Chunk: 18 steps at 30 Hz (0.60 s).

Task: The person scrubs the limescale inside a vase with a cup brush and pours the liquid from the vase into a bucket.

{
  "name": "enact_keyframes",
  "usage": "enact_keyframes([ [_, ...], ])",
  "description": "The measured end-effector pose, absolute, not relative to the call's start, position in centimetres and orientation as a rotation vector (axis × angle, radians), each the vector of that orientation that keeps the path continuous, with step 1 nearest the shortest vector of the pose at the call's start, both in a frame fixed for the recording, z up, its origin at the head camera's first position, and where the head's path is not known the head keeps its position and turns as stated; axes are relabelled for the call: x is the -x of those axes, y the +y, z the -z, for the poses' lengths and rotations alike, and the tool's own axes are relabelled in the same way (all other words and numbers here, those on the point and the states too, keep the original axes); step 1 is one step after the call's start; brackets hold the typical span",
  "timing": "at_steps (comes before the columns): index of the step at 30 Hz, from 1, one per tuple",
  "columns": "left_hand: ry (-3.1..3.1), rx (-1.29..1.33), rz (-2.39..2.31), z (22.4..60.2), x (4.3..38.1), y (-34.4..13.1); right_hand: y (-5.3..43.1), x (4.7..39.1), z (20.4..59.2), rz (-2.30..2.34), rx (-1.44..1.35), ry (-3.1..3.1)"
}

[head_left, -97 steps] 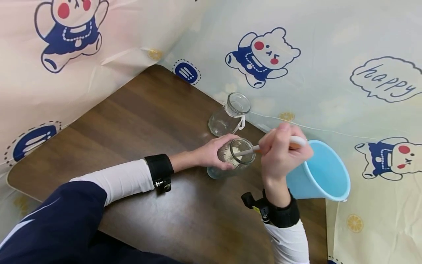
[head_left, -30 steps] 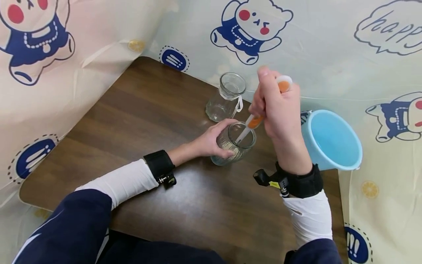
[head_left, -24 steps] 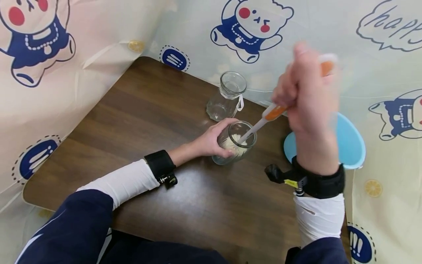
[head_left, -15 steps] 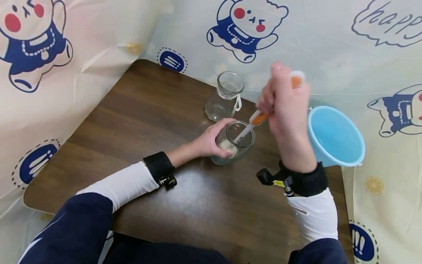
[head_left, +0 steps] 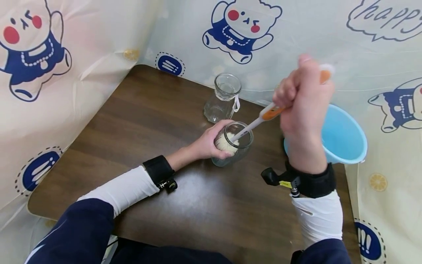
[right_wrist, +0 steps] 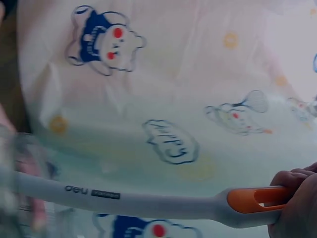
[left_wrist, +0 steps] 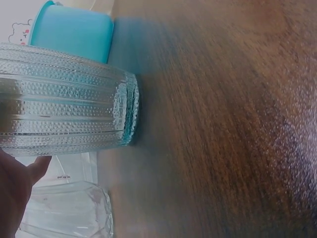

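Observation:
In the head view my left hand (head_left: 211,143) grips a ribbed clear glass jar (head_left: 235,157) round its side; the jar leans with its mouth toward the right. My right hand (head_left: 304,106), slightly blurred, is wrapped round the white-and-orange handle of a bottle brush (head_left: 252,125). The handle slants down through the jar's mouth, and its cream-coloured head (head_left: 225,145) is inside against the glass. The left wrist view has the textured jar wall (left_wrist: 64,106) close up, its base near the tabletop. Across the right wrist view runs the brush's white shaft (right_wrist: 158,206).
A second glass jar (head_left: 217,109) with a white ribbon at its neck stands just behind the held one. On the right is a light blue bucket (head_left: 344,137), partly behind my right wrist. A printed cloth (head_left: 184,33) borders the brown table (head_left: 211,216) at the back.
My right hand has worked the brush back and forth, ending farther right than half a second ago, and higher than in the oldest frame. The left hand keeps its hold on the jar.

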<state>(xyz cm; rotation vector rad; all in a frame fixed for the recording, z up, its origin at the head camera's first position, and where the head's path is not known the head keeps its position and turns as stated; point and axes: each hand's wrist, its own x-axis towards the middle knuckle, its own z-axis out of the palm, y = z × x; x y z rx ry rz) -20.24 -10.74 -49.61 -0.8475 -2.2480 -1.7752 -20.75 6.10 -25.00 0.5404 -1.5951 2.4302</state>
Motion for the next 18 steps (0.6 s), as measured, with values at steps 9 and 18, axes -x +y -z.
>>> enact_keyframes([
  [9, -2.243, 0.848, 1.803, 49.3, 20.2, -10.5, 6.5, 20.4, 24.9, -2.379, -0.528, -1.487],
  [18, -2.262, 0.834, 1.821, 49.5, 19.8, -10.5, 6.0, 20.2, 27.6, -2.364, -0.55, -1.473],
])
